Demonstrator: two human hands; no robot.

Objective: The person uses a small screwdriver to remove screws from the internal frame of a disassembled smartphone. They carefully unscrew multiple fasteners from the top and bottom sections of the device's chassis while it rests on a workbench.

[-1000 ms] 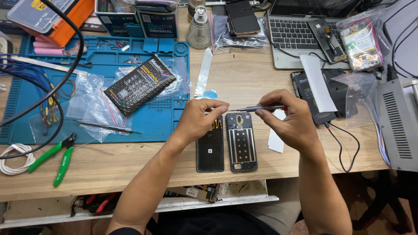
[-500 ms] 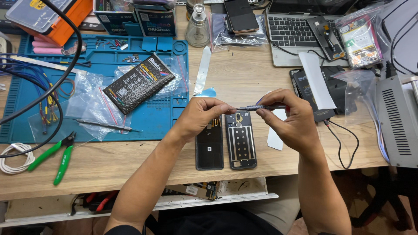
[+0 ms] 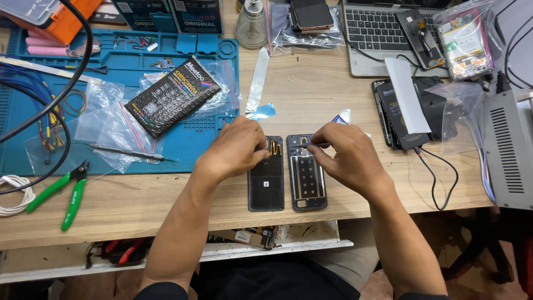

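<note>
Two phone parts lie side by side near the front edge of the wooden bench: a black phone panel (image 3: 265, 191) on the left and an opened phone frame (image 3: 307, 183) with bare metal plates on the right. My left hand (image 3: 236, 150) rests on the top end of the black panel, its curled fingertips pressing by the orange flex strips. My right hand (image 3: 344, 155) hovers over the top of the opened frame and pinches a thin metal tool (image 3: 312, 142), whose tip points at the frame's upper edge.
A blue work mat (image 3: 33, 150) at left carries plastic bags, a black parts package (image 3: 172, 94), a thin screwdriver (image 3: 125, 151) and wires. Green cutters (image 3: 66, 191) lie at front left. A laptop (image 3: 377, 33), glass bottle (image 3: 251, 25), black phones (image 3: 405, 111) and a grey box (image 3: 508, 150) stand around.
Both hands have come down from holding the thin tool between them above the phones. The left hand now rests on the black panel; the right hand brought the tool to the opened frame's top.
</note>
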